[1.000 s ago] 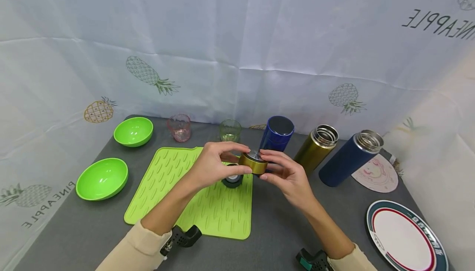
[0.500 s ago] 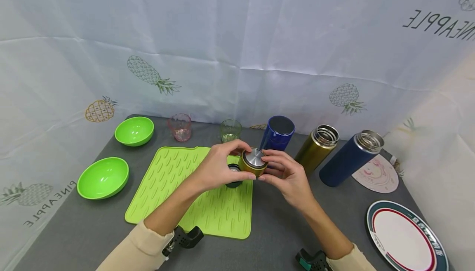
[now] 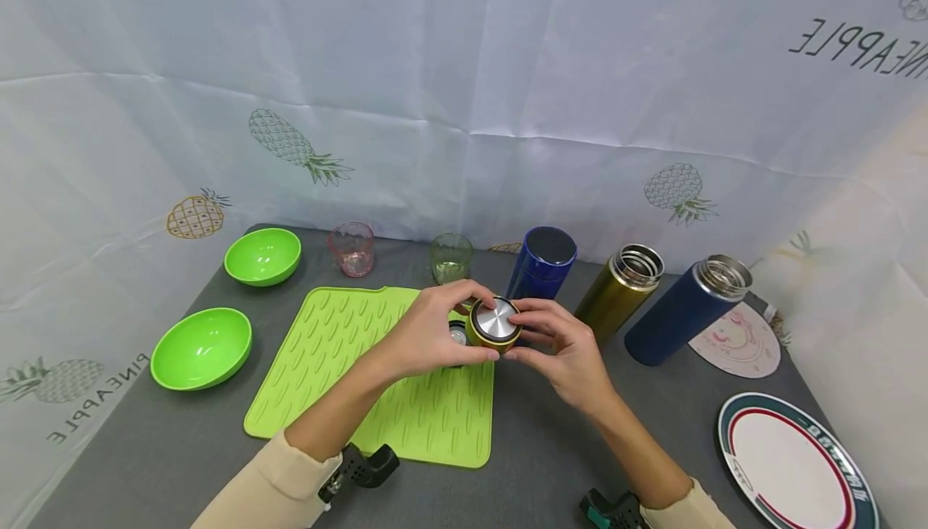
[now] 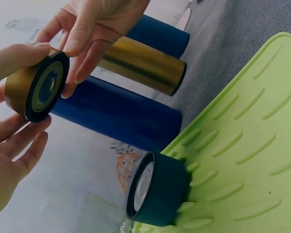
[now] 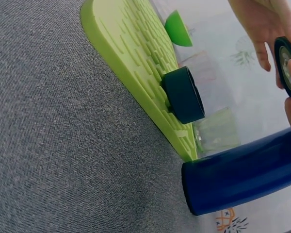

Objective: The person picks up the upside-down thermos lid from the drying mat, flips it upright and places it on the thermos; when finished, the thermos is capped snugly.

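We're pinching the steel-topped gold flask lid [image 3: 494, 329] btwn our L hand [image 3: 432, 334] & R hand [image 3: 569, 349], fingers part-curled round its sides; we're holding it mid-air, tilted, nr the R edge of the lime mat [image 3: 319, 344], where a teal lid [image 4: 167, 189] is sitting

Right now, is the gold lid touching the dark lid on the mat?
Apart: the left wrist view shows a clear gap between the gold lid and the dark lid.
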### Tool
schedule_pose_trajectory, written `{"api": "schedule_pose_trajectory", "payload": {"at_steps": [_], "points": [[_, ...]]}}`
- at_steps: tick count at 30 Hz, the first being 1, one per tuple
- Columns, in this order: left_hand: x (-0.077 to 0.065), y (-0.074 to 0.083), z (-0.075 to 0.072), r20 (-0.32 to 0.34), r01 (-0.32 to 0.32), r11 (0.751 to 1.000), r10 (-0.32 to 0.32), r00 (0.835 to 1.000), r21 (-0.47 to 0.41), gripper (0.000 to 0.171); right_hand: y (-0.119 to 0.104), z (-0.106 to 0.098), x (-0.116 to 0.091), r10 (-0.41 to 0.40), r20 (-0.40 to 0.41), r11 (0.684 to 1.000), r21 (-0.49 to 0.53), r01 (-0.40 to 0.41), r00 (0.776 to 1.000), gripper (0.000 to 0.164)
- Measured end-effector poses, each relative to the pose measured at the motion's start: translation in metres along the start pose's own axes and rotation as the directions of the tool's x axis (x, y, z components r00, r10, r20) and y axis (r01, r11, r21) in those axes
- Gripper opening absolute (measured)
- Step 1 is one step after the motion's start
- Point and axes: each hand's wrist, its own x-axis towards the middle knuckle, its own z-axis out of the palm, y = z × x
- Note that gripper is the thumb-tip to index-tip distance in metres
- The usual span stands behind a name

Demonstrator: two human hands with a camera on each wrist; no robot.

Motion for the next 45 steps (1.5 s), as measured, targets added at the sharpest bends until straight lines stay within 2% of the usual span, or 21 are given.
{"api": "schedule_pose_trajectory", "payload": {"at_steps": [7, 12, 15, 18, 20, 22, 26, 27, 29, 33, 37, 39, 45], "points": [[0.000, -0.001, 0.001, -0.008, 0.006, 1.000, -0.006, 1.000, 0.000, 0.047, 0.000, -0.001, 0.000, -0.019, 0.023, 0.999, -0.037, 0.020, 1.000, 0.046], [-0.001, 0.001, -0.002, -0.031, 0.014, 1.000, -0.014, 0.999, -0.003, 0.047, -0.009, -0.014, -0.002, -0.027, 0.029, 0.995, -0.099, 0.030, 0.999, 0.054], [-0.001, 0.003, -0.004, -0.038, 0.014, 1.000, -0.014, 0.999, -0.001, 0.048, -0.019, -0.028, -0.006, -0.058, -0.008, 0.990, -0.127, 0.056, 0.998, 0.059], [-0.001, 0.003, -0.005, -0.033, 0.015, 1.000, -0.015, 0.999, 0.002, 0.048, -0.027, -0.043, -0.012, -0.134, -0.077, 0.979, -0.165, 0.120, 0.988, 0.059], [-0.002, 0.003, -0.005, -0.028, 0.023, 1.000, -0.023, 0.999, 0.005, 0.048, -0.031, -0.053, -0.016, -0.201, -0.148, 0.969, -0.176, 0.175, 0.968, 0.051], [-0.002, 0.003, -0.006, -0.026, 0.031, 0.999, -0.030, 0.999, 0.009, 0.048, -0.031, -0.063, -0.019, -0.266, -0.241, 0.959, -0.162, 0.231, 0.933, 0.046], [-0.004, 0.002, -0.007, -0.024, 0.041, 0.999, -0.041, 0.999, 0.009, 0.048, -0.025, -0.078, -0.022, -0.307, -0.423, 0.951, -0.117, 0.285, 0.853, 0.057], [-0.004, 0.001, -0.007, -0.025, 0.038, 0.999, -0.038, 0.999, 0.008, 0.048, -0.023, -0.080, -0.023, -0.297, -0.454, 0.954, -0.111, 0.277, 0.840, 0.061], [-0.005, 0.000, -0.007, -0.024, 0.039, 0.999, -0.039, 0.999, 0.005, 0.048, -0.018, -0.083, -0.024, -0.250, -0.490, 0.968, -0.118, 0.221, 0.835, 0.068], [-0.005, -0.001, -0.006, -0.008, 0.037, 0.999, -0.038, 0.999, -0.011, 0.048, -0.005, -0.084, -0.027, -0.132, -0.503, 0.988, -0.132, 0.075, 0.854, 0.089], [-0.006, -0.002, -0.006, 0.010, 0.037, 0.999, -0.037, 0.999, -0.023, 0.048, 0.011, -0.081, -0.028, -0.050, -0.498, 0.999, -0.027, 0.042, 0.866, 0.106], [-0.006, -0.002, -0.006, 0.011, 0.036, 0.999, -0.036, 0.999, -0.022, 0.048, 0.017, -0.079, -0.029, -0.006, -0.497, 0.999, 0.033, 0.026, 0.868, 0.109], [-0.005, -0.003, -0.006, 0.010, 0.036, 0.999, -0.036, 0.999, -0.024, 0.048, 0.028, -0.076, -0.029, 0.163, -0.491, 0.987, 0.077, -0.144, 0.856, 0.111]]}}
